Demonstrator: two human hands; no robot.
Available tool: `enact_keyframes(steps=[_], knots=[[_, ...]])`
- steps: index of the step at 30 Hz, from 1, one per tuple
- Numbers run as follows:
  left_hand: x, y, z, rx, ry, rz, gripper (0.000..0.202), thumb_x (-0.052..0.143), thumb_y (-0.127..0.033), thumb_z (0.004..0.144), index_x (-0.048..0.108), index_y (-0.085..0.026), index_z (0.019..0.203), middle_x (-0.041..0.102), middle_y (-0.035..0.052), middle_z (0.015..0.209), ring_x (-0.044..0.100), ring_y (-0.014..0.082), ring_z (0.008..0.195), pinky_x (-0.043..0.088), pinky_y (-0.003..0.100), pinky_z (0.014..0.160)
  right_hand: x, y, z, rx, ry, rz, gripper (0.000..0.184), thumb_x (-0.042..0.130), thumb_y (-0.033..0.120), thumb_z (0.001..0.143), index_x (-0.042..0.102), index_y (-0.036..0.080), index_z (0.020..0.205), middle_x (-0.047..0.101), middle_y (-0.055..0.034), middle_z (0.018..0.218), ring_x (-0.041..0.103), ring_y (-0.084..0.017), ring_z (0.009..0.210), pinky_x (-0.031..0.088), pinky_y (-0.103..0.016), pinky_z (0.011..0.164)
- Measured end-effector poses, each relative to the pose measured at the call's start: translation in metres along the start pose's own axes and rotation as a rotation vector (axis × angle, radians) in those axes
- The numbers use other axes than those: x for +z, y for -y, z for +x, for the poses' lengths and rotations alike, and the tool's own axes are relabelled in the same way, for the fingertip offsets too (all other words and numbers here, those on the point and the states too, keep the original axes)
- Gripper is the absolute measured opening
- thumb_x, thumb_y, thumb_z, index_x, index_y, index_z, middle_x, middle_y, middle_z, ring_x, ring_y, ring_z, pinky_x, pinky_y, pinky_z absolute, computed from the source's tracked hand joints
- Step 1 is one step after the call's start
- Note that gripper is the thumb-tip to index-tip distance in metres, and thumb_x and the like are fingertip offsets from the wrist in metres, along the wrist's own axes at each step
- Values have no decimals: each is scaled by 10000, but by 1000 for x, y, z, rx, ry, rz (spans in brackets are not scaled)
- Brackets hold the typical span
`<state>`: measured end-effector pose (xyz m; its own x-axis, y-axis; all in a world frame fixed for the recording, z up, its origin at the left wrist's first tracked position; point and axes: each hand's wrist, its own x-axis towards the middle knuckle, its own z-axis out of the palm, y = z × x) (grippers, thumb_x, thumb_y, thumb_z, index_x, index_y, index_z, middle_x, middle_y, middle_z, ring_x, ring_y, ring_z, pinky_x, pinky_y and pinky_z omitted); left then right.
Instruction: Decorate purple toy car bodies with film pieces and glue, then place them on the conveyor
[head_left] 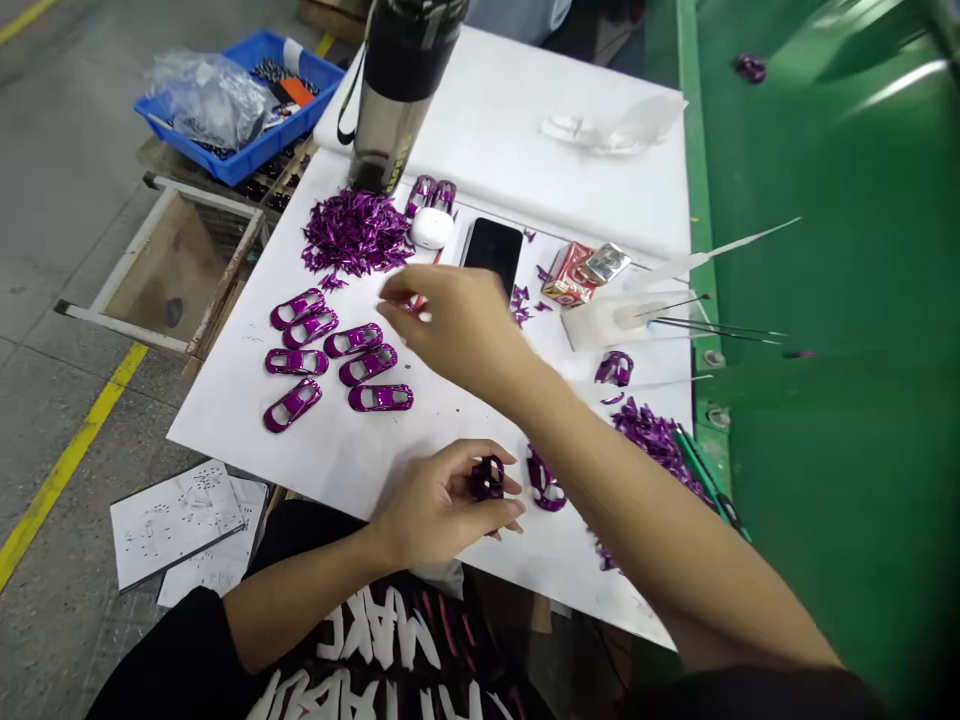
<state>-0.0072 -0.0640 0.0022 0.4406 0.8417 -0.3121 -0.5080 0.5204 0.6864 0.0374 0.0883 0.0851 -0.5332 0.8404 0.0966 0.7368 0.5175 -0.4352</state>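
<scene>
Your left hand clamps its fingers on a purple car shell at the table's near edge, apparently to steady it. Your right hand hangs above the laid-out shells — too blurred to tell its grip.

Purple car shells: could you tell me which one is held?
The shell in the grip of the left hand; the rest lie loose on the board.

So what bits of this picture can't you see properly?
Head view:
- The right hand: motion-blurred, so whether its fingertips pinch anything is unclear.
- The purple car shell: mostly covered by the left hand.
- The dark bottle: top cut off by the upper edge.
- The phone: near end hidden behind the right hand.
</scene>
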Motion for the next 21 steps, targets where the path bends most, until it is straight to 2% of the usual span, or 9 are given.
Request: enact_keyframes(steps=[2, 4, 6, 9, 12, 15, 17, 18, 21], knots=[[-1, 2, 1, 3, 3, 3, 425, 827, -229, 773, 648, -171, 1154, 699, 65, 992, 710, 147, 729, 581, 253, 632, 28, 3, 46, -21, 95, -95, 98, 743, 57, 974, 721, 114, 1050, 699, -152, 1112, 655, -353, 1051, 523, -412, 855], [-2, 3, 1, 11, 3, -6, 436, 830, -231, 767, 652, -173, 1161, 703, 69, 997, 715, 151, 737, 575, 246, 622, 51, 1, 75, -21, 162, -152, 95, 731, 18, 971, 722, 77, 1044, 670, -197, 1138, 635, -378, 1076, 514, -422, 874], [-3, 4, 1, 17, 9, -20, 436, 829, -222, 768, 653, -176, 1164, 705, 68, 998, 718, 148, 742, 572, 238, 621, 61, -3, 86, -30, 181, -157, 126, 667, -39, 963, 723, 72, 980, 674, -194, 1092, 650, -357, 1017, 510, -407, 869], [-4, 4, 1, 26, 16, -34, 420, 836, -216, 776, 651, -176, 1151, 709, 70, 1012, 726, 149, 770, 592, 261, 679, 53, -4, 76, -37, 147, -141, 210, 572, -59, 960, 711, 97, 981, 695, -161, 1052, 662, -325, 962, 513, -387, 838], [-5, 3, 2, 46, 18, -97, 437, 872, -261, 766, 645, -180, 1131, 711, 72, 1032, 746, 174, 826, 605, 291, 740, 22, 1, 32, -37, -18, -78, 206, 539, 16, 980, 696, 141, 1029, 717, -102, 972, 685, -294, 889, 531, -382, 809], [-7, 1, 2, 46, 19, -223, 548, 922, -374, 733, 631, -181, 1155, 716, 87, 1032, 765, 236, 864, 619, 321, 705, -14, 1, -44, -6, -275, 100, 136, 578, 206, 1018, 709, 198, 1053, 731, -46, 911, 708, -265, 775, 561, -373, 734], [-9, -1, 2, 31, 13, -262, 590, 927, -404, 734, 620, -180, 1186, 733, 113, 1055, 770, 262, 857, 624, 332, 665, -30, -2, -101, 161, -245, 187, 179, 626, 312, 1028, 715, 214, 1147, 738, -22, 863, 704, -244, 651, 562, -350, 614], [-9, -3, 1, 24, 13, -264, 591, 924, -401, 741, 616, -178, 1193, 742, 125, 1063, 771, 266, 846, 622, 328, 644, -34, -4, -127, 241, -231, 226, 181, 652, 348, 1028, 726, 220, 1132, 742, -17, 844, 698, -238, 603, 560, -338, 563], [-9, -5, 0, 4, 43, -222, 555, 908, -375, 770, 616, -175, 1197, 755, 129, 1034, 768, 256, 811, 609, 300, 596, -29, -8, -183, 372, -196, 292, 153, 700, 346, 1017, 754, 220, 1088, 772, -40, 911, 738, -262, 659, 611, -337, 575]])
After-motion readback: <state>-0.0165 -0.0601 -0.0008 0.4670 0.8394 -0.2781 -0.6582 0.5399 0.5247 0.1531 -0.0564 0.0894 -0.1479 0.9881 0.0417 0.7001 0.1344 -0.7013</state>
